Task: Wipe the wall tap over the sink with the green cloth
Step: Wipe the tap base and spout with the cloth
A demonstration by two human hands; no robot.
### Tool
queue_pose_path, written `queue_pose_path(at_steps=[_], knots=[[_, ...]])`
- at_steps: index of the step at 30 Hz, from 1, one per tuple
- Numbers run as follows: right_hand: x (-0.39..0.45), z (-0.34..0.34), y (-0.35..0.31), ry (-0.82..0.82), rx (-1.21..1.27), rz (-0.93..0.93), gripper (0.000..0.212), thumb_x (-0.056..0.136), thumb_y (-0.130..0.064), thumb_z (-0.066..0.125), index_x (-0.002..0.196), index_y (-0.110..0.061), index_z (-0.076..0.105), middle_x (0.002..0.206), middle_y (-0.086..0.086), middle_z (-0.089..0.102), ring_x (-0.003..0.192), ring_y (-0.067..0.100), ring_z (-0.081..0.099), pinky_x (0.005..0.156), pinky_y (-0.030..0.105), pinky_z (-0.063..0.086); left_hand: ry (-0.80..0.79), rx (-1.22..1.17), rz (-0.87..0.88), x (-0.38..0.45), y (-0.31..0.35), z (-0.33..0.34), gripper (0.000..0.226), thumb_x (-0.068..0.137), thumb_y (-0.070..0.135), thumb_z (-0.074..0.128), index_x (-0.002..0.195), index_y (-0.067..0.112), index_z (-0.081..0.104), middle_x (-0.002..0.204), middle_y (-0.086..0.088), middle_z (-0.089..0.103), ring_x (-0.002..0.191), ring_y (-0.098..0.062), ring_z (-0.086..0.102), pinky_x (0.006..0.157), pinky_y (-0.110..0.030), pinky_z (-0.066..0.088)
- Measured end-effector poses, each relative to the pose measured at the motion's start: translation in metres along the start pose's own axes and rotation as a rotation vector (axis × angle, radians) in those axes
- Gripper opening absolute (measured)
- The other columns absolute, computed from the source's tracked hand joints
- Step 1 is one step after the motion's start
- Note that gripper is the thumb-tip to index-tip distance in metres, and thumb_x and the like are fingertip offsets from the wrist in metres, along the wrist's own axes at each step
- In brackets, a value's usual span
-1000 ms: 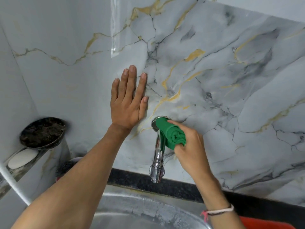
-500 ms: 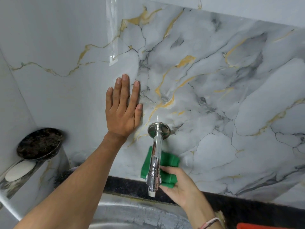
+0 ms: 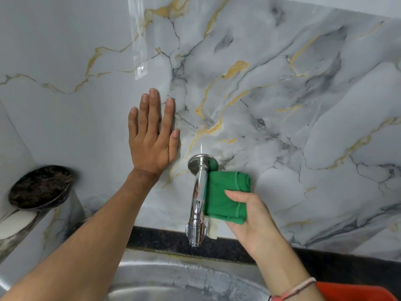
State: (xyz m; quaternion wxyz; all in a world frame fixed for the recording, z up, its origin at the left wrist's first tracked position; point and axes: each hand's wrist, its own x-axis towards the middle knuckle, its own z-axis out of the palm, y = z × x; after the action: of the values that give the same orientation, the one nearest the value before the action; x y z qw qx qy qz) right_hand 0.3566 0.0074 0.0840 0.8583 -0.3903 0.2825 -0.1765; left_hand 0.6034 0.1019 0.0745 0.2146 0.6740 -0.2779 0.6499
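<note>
A chrome wall tap (image 3: 198,198) juts out from the marble-patterned wall and points down over the steel sink (image 3: 173,279). My right hand (image 3: 253,218) grips a folded green cloth (image 3: 225,196) and presses it against the right side of the tap's spout, just below the round wall flange. My left hand (image 3: 152,135) lies flat on the wall to the upper left of the tap, fingers spread, holding nothing.
A round metal holder with a dark scrubber (image 3: 40,185) and a white soap bar (image 3: 15,222) sit on a ledge at the left. A black counter strip (image 3: 325,263) runs under the wall. An orange object (image 3: 355,292) shows at the bottom right.
My right hand has carried the cloth from the tap's base down to the spout's lower end, then back up along its right side. My left hand stayed flat on the wall.
</note>
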Motion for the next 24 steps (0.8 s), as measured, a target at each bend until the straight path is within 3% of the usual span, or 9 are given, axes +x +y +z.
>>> queue_pose_path(at_steps=[3,5,7,9,10,12,16,21,24], knots=[[-0.02,0.015,-0.01,0.038,-0.487,-0.405,0.036,0.092,0.001,0.062,0.098,-0.03,0.079,0.099,-0.007,0.084,0.097,0.01,0.077,0.072,0.018,0.059,0.007,0.007,-0.003,0.0,-0.001,0.0,0.063,0.105,0.035,0.025,0.165,0.016,0.02,0.164,-0.022,0.036,0.164,-0.023,0.003,0.135,-0.042,0.007],[-0.031,0.035,-0.014,-0.058,-0.95,-0.678,0.04,0.093,-0.004,0.063,0.121,-0.032,0.071,0.122,-0.014,0.073,0.116,0.002,0.066,0.093,0.02,0.053,0.002,0.012,-0.005,0.001,-0.001,0.0,0.063,0.105,0.035,0.025,0.165,0.016,0.02,0.164,-0.022,0.037,0.164,-0.023,0.003,0.135,-0.042,0.007],[-0.039,0.053,-0.008,-0.221,-1.54,-0.675,0.069,0.09,-0.04,0.068,0.152,-0.025,0.043,0.158,-0.005,0.041,0.146,0.009,0.038,0.115,0.031,0.041,-0.003,0.008,-0.013,0.002,0.0,-0.001,0.064,0.104,0.035,0.027,0.165,0.016,0.021,0.163,-0.023,0.038,0.164,-0.023,0.004,0.135,-0.042,0.007],[-0.045,0.067,-0.002,-0.212,-1.845,-0.595,0.112,0.073,-0.088,0.049,0.159,-0.021,0.027,0.169,-0.001,0.018,0.157,0.017,0.016,0.123,0.042,0.029,-0.003,0.005,-0.016,0.002,0.0,-0.001,0.064,0.104,0.035,0.028,0.165,0.016,0.022,0.164,-0.023,0.037,0.164,-0.024,0.005,0.135,-0.042,0.007],[-0.047,0.074,-0.001,-0.156,-1.869,-0.595,0.121,0.066,-0.098,0.037,0.157,-0.019,0.031,0.169,0.003,0.021,0.157,0.02,0.017,0.124,0.045,0.027,-0.004,0.01,-0.014,0.002,0.0,-0.001,0.064,0.104,0.035,0.028,0.165,0.015,0.021,0.166,-0.021,0.034,0.164,-0.024,0.005,0.135,-0.042,0.006],[-0.044,0.085,0.005,-0.014,-1.864,-0.643,0.112,0.071,-0.097,0.025,0.149,-0.019,0.045,0.162,0.011,0.035,0.151,0.028,0.03,0.122,0.051,0.03,-0.007,0.009,-0.004,0.001,0.0,-0.001,0.064,0.104,0.036,0.027,0.165,0.016,0.02,0.17,-0.013,0.022,0.164,-0.024,0.004,0.136,-0.041,0.005],[-0.031,0.087,0.027,0.127,-1.936,-0.716,0.073,0.089,-0.057,0.053,0.148,-0.016,0.048,0.162,0.018,0.029,0.153,0.036,0.023,0.12,0.054,0.036,-0.007,0.007,0.0,0.0,0.0,0.001,0.064,0.104,0.037,0.026,0.165,0.017,0.019,0.173,-0.006,0.007,0.164,-0.024,0.005,0.136,-0.041,0.005],[-0.032,0.069,0.05,0.183,-1.756,-0.895,0.073,0.073,-0.029,0.071,0.143,-0.014,0.057,0.158,0.022,0.043,0.151,0.039,0.033,0.107,0.05,0.055,-0.016,0.009,-0.018,-0.001,-0.002,0.003,0.064,0.105,0.037,0.024,0.165,0.018,0.018,0.169,-0.018,0.025,0.164,-0.023,0.004,0.136,-0.041,0.005],[-0.037,0.05,0.074,0.19,-1.617,-1.058,0.07,0.069,-0.017,0.07,0.138,-0.016,0.062,0.156,0.019,0.047,0.148,0.035,0.039,0.1,0.046,0.06,-0.019,0.015,-0.023,-0.001,0.0,0.002,0.064,0.105,0.037,0.024,0.165,0.018,0.018,0.166,-0.021,0.031,0.163,-0.023,0.003,0.135,-0.041,0.006]])
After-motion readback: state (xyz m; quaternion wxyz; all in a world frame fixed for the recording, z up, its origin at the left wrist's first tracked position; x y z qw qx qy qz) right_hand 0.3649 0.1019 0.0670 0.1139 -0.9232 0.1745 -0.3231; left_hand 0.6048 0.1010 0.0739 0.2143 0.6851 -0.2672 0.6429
